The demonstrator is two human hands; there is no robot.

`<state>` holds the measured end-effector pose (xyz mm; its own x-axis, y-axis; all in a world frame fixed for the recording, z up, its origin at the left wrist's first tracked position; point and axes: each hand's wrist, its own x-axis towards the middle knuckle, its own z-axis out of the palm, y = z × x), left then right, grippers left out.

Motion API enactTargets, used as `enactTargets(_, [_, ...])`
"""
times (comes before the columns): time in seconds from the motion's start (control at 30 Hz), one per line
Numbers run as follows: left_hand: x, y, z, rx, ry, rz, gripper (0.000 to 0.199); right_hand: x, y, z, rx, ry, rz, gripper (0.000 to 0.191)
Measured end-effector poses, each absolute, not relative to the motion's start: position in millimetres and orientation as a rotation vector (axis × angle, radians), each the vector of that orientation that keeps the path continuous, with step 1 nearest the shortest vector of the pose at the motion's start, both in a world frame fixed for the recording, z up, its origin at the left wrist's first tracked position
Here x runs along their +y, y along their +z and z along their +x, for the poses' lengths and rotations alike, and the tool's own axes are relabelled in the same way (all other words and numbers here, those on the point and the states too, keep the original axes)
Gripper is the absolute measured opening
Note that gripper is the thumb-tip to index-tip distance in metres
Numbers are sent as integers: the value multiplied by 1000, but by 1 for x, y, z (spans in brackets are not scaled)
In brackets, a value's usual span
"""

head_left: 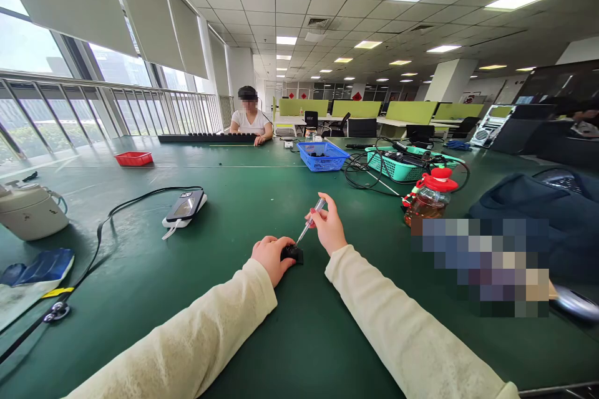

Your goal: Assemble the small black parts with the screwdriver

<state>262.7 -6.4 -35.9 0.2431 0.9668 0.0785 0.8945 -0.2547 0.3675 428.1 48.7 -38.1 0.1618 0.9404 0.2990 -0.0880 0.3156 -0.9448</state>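
Observation:
My left hand is closed around a small black block-like part and holds it down on the green table. My right hand grips a screwdriver with a clear handle. The screwdriver slants down to the left, and its tip meets the top of the black part. Fine details of the part are too small to make out, and my left fingers cover some of it.
On the green table are a phone with a cable, a red tray, a blue basket, a teal basket with cables, and a red-lidded jar. A person sits at the far edge.

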Motion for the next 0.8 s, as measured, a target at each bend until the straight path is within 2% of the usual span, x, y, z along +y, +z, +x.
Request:
enactTargets(0.23, [-8, -35, 263, 1764, 419, 2253, 38, 49, -35, 433, -978, 1191, -817, 49])
enactTargets(0.57, [-5, -38, 262, 1756, 423, 2256, 40, 52, -37, 435, -870, 1221, -907, 50])
enactTargets(0.8, [-6, -37, 262, 1755, 432, 2253, 40, 50, -39, 434, -968, 1261, -821, 46])
